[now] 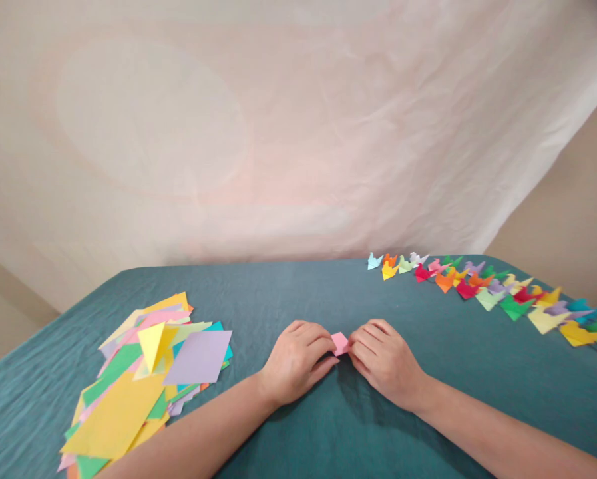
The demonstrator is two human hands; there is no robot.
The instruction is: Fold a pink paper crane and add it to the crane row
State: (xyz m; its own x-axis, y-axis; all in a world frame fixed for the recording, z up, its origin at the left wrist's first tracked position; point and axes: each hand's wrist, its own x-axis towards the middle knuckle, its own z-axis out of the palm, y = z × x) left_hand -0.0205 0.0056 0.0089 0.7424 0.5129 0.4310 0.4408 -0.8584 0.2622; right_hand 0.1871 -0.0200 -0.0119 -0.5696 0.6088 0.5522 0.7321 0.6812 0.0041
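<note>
A small folded piece of pink paper (340, 343) is held just above the table between my two hands. My left hand (301, 359) pinches its left side between thumb and fingers. On the other side, my right hand (384, 362) grips the right edge with its fingertips, the fingers curled together. Parts of the paper are hidden behind the fingers, so its exact fold cannot be made out.
A loose pile of coloured paper squares (123, 399) lies at the left, partly under my left forearm. Rows of folded paper birds (488, 296) in many colours stand along the right side of the green-covered table (278, 286). A pale cloth (298, 133) hangs behind.
</note>
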